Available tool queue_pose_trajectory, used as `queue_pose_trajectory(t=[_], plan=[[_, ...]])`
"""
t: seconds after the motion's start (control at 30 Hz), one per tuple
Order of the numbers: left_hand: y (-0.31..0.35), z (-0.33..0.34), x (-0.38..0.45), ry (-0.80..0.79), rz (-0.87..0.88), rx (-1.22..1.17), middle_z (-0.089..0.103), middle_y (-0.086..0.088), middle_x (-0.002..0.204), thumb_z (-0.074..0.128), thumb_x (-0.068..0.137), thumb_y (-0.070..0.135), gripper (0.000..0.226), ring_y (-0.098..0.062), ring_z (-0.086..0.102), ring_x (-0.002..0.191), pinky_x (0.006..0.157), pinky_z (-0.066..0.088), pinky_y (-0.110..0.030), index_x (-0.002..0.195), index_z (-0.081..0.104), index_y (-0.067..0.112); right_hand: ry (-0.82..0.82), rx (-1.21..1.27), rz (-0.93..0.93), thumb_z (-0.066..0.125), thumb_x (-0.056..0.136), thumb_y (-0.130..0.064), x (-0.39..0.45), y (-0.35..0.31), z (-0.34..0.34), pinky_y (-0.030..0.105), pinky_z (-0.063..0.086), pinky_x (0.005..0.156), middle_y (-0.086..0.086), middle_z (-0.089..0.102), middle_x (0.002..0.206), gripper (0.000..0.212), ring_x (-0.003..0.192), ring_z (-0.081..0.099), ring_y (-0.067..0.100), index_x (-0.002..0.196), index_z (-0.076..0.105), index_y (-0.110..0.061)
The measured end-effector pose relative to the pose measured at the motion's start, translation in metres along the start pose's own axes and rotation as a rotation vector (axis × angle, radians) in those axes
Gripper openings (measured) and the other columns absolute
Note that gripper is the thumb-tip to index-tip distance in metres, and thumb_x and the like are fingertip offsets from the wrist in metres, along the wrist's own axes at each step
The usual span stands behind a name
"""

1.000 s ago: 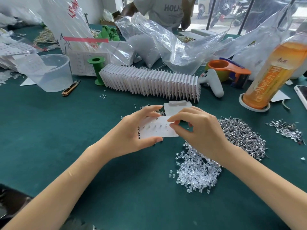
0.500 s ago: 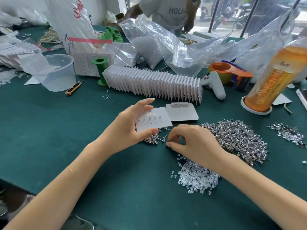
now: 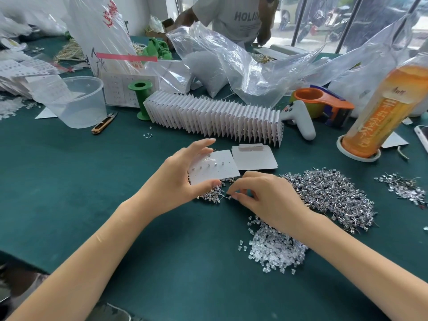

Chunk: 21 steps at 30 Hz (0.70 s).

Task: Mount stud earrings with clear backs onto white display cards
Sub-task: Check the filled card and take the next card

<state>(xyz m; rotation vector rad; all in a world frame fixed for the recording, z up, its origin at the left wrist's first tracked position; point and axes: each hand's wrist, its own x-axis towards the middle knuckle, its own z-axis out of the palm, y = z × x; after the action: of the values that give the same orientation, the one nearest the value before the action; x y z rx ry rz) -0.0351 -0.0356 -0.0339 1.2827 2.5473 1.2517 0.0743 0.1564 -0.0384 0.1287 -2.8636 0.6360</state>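
Card: white display card, square, one row of five tiny studs, tilted above the desk.
Left hand: thumb and fingers clamp the card's edges.
Right hand: fingertips pinched together at the small stud pile.

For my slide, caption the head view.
Left hand holds white earring card; right hand picks a stud from the pile.

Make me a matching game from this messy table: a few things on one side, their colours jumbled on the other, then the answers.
Things:
1. spool
2. bottle
3. controller
4. backs

Colours:
A. white
B. clear
C. green
D. orange

Pairs: 1-C, 2-D, 3-A, 4-B
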Motion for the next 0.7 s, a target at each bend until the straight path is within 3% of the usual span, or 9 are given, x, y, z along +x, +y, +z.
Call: queue_pose_trajectory(t=[0.2, 0.3, 0.37, 0.43, 0.53, 0.6, 0.7], plan=[[0.0, 0.001, 0.0, -0.002, -0.002, 0.005, 0.058, 0.013, 0.127, 0.076, 0.074, 0.042, 0.076, 0.005, 0.049, 0.12, 0.101, 0.041, -0.023, 0.137, 0.034, 0.043, 0.068, -0.041, -0.037, 0.069, 0.086, -0.021, -0.001, -0.001, -0.003, 0.02, 0.042, 0.064, -0.016, 0.064, 0.081, 0.005, 0.073, 0.056, 0.004, 0.089, 0.068, -0.025], [0.0, 0.0, 0.0, 0.0, -0.003, 0.006, 0.058, 0.012, 0.126, 0.077, 0.073, 0.044, 0.076, 0.003, 0.05, 0.12, 0.102, 0.042, -0.027, 0.136, 0.034, 0.044, 0.096, 0.029, 0.003, 0.07, 0.085, -0.021, -0.002, -0.001, -0.009, 0.01, 0.04, 0.06, -0.027, 0.052, 0.062, 0.005, 0.064, 0.051, -0.006, 0.087, 0.07, -0.025], [0.0, 0.0, 0.0, -0.001, -0.005, 0.006, 0.058, 0.013, 0.126, 0.076, 0.073, 0.047, 0.076, 0.002, 0.05, 0.12, 0.101, 0.041, -0.027, 0.136, 0.033, 0.046, 0.093, 0.214, 0.051, 0.072, 0.083, -0.017, 0.0, 0.002, -0.017, 0.011, 0.037, 0.057, -0.026, 0.054, 0.058, 0.008, 0.057, 0.049, -0.003, 0.083, 0.07, -0.025], [0.001, 0.0, -0.001, -0.008, -0.008, -0.001, 0.058, 0.014, 0.126, 0.076, 0.073, 0.048, 0.077, 0.003, 0.05, 0.119, 0.1, 0.041, -0.024, 0.136, 0.032, 0.048, 0.087, 0.502, 0.067, 0.073, 0.082, -0.011, 0.003, 0.002, -0.026, 0.014, 0.04, 0.057, -0.014, 0.063, 0.064, 0.011, 0.054, 0.049, 0.001, 0.08, 0.071, -0.021], [0.003, 0.0, -0.001, -0.051, 0.005, -0.015, 0.058, 0.017, 0.125, 0.078, 0.074, 0.041, 0.078, 0.003, 0.05, 0.119, 0.1, 0.04, -0.019, 0.137, 0.033, 0.046, 0.14, 0.716, 0.083, 0.074, 0.081, -0.01, 0.007, 0.001, -0.033, 0.032, 0.046, 0.061, 0.002, 0.069, 0.075, 0.011, 0.063, 0.054, 0.029, 0.08, 0.071, -0.021], [0.005, 0.002, -0.002, -0.093, 0.026, -0.045, 0.059, 0.017, 0.124, 0.08, 0.073, 0.035, 0.079, 0.003, 0.051, 0.12, 0.101, 0.037, -0.015, 0.138, 0.035, 0.039, 0.163, 0.718, 0.094, 0.074, 0.081, -0.011, 0.008, 0.003, -0.029, 0.027, 0.043, 0.057, -0.004, 0.068, 0.071, 0.012, 0.059, 0.049, 0.026, 0.08, 0.071, -0.022], [0.008, 0.004, -0.003, -0.149, 0.048, -0.091, 0.06, 0.014, 0.124, 0.081, 0.073, 0.03, 0.08, 0.002, 0.05, 0.122, 0.105, 0.033, -0.014, 0.139, 0.037, 0.032, 0.194, 0.692, 0.14, 0.074, 0.082, -0.012, 0.007, 0.007, -0.022, 0.017, 0.033, 0.05, -0.016, 0.054, 0.055, 0.012, 0.051, 0.037, 0.008, 0.078, 0.071, -0.023]])
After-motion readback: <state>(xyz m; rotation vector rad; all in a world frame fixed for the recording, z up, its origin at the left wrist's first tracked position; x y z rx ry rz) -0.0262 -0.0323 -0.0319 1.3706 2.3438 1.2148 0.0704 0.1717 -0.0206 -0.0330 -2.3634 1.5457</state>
